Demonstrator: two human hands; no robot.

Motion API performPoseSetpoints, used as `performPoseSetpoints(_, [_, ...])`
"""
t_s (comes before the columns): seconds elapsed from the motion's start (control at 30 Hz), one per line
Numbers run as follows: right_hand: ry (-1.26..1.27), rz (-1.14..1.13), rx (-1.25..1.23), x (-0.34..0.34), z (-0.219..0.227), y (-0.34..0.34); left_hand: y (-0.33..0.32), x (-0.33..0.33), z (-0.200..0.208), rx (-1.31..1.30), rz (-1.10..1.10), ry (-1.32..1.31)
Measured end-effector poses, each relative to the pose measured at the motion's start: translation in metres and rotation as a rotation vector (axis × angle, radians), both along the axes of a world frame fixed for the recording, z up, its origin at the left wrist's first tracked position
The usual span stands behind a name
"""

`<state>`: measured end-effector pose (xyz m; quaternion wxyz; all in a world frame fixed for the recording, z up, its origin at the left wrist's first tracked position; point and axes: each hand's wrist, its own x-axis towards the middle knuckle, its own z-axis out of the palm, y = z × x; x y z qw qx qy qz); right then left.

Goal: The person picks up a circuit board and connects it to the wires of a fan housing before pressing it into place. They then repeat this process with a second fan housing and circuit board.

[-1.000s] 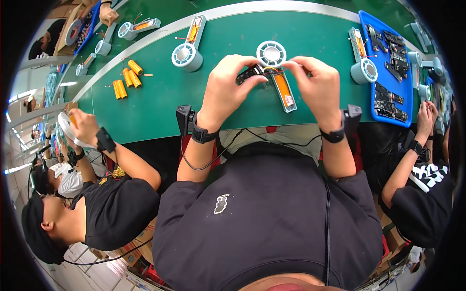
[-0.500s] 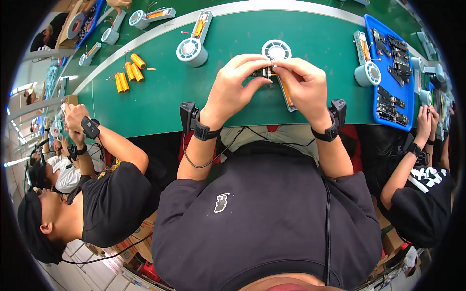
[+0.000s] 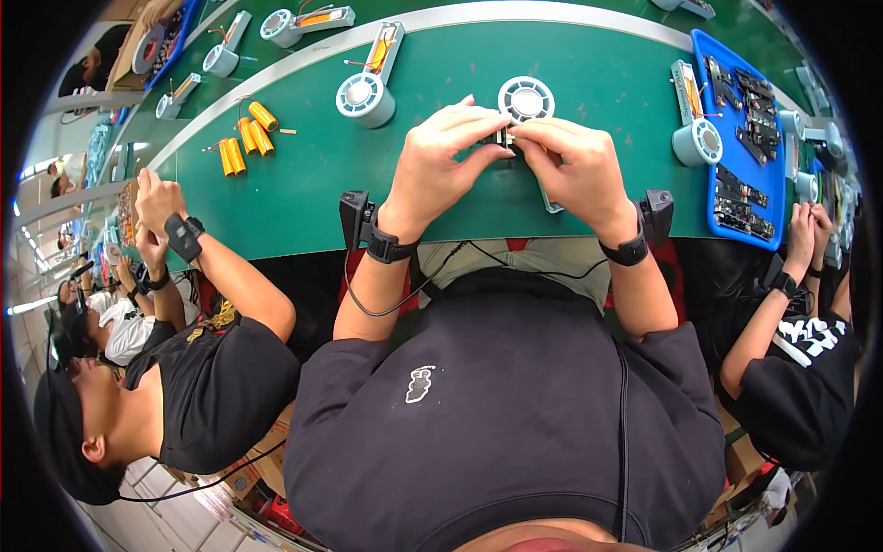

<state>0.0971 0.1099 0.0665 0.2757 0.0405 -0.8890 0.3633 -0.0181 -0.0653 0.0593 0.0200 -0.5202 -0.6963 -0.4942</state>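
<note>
Over the green table, my left hand (image 3: 443, 166) pinches a small black circuit board (image 3: 498, 138) between thumb and fingers. Right against it, my right hand (image 3: 577, 167) is closed, its thumb and fingertips together at a small pale connector on the board's edge. Whether those fingertips grip the connector or a thin wire is too small to tell. Below both hands lies a light-blue handheld fan (image 3: 526, 97), its round head showing beyond my fingers and its handle mostly covered by my right hand.
Several orange battery cells (image 3: 248, 136) lie to the left. A second fan (image 3: 365, 97) lies beyond my left hand, a third (image 3: 696, 140) at the right. Next to that, a blue tray (image 3: 780, 184) holds several black boards. Co-workers sit on both sides; more fans (image 3: 280, 28) lie past the pale rail.
My right hand has shifted slightly right and turned, covering more of the fan's handle. Fans past the rail have slid right. The left co-worker's hands have moved.
</note>
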Motion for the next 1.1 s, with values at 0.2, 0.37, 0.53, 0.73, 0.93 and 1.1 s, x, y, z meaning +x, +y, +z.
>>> performPoseSetpoints(0.2, [0.098, -0.025, 0.159, -0.001, 0.007, 0.000, 0.002, 0.001, 0.006, 0.000, 0.012, 0.061])
performPoseSetpoints(0.37, [-0.008, -0.040, -0.085, 0.005, 0.009, -0.015, -0.002, 0.008, -0.004, 0.013, 0.091, 0.027])
performPoseSetpoints(0.53, [-0.023, -0.042, -0.101, 0.007, 0.006, -0.015, -0.001, 0.012, -0.003, 0.059, 0.083, 0.025])
performPoseSetpoints(0.73, [-0.019, -0.076, -0.016, 0.009, 0.014, -0.013, -0.001, 0.019, 0.000, 0.064, 0.071, -0.090])
performPoseSetpoints(0.93, [0.043, 0.005, -0.121, 0.006, 0.011, -0.008, 0.001, 0.016, -0.004, 0.074, 0.098, -0.034])
performPoseSetpoints(1.1, [-0.116, -0.022, -0.360, 0.007, 0.003, -0.009, 0.006, 0.016, -0.006, 0.121, 0.078, -0.087])
